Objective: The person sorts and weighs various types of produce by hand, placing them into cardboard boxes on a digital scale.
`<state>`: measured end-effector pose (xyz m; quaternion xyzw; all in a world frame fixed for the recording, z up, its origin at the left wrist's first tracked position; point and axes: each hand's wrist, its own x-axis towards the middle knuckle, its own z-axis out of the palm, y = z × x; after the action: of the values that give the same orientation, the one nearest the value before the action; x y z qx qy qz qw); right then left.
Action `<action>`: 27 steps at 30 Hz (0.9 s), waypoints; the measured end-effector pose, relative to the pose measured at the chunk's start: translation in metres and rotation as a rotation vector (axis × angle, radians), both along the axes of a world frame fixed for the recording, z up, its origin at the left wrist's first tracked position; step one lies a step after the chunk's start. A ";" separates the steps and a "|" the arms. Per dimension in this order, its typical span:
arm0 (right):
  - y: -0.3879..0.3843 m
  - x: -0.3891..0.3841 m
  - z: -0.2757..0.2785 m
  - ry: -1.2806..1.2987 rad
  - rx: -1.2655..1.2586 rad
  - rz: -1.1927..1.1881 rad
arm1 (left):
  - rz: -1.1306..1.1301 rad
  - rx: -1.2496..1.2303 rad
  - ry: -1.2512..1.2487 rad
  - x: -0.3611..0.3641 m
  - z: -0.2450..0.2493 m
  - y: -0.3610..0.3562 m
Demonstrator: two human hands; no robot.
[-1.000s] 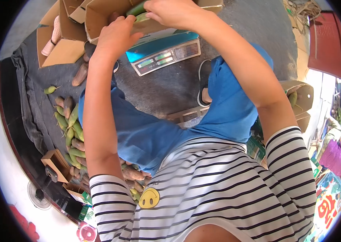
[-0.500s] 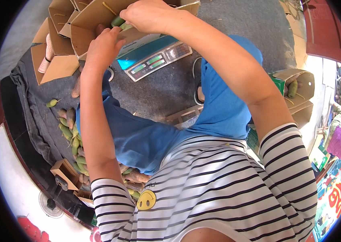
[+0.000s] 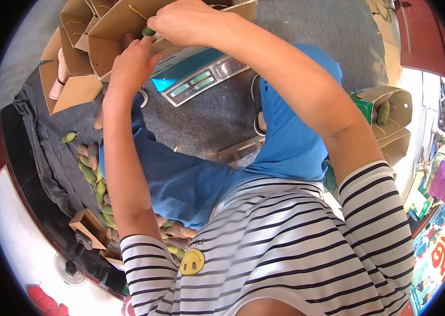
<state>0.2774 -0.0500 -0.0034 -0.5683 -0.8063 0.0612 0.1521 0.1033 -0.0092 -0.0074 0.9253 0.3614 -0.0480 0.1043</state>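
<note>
While the rounded green vegetable (image 3: 148, 32) is lying between your left hand (image 3: 131, 61) and right hand (image 3: 181, 24), both grips are looking unclear

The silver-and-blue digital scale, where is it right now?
In the head view, the scale is near the top, slightly left, just below the open brown cardboard box, ahead of the blue trousers.

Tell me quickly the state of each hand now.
Left hand: at the rim of the carton; grip cannot be told.
Right hand: curled above the carton; whether holding anything, unclear.
</note>
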 end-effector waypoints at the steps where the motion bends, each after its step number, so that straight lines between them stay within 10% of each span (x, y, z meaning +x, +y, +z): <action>1: 0.000 0.000 -0.001 -0.001 0.009 0.000 | 0.000 0.009 -0.003 0.000 0.001 -0.001; 27: 0.001 -0.002 0.003 -0.024 -0.067 -0.013 | -0.014 0.128 0.029 -0.002 -0.001 -0.002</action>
<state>0.2753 -0.0490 -0.0006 -0.5789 -0.8020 0.0800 0.1236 0.1012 -0.0111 -0.0087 0.9319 0.3585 -0.0389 0.0393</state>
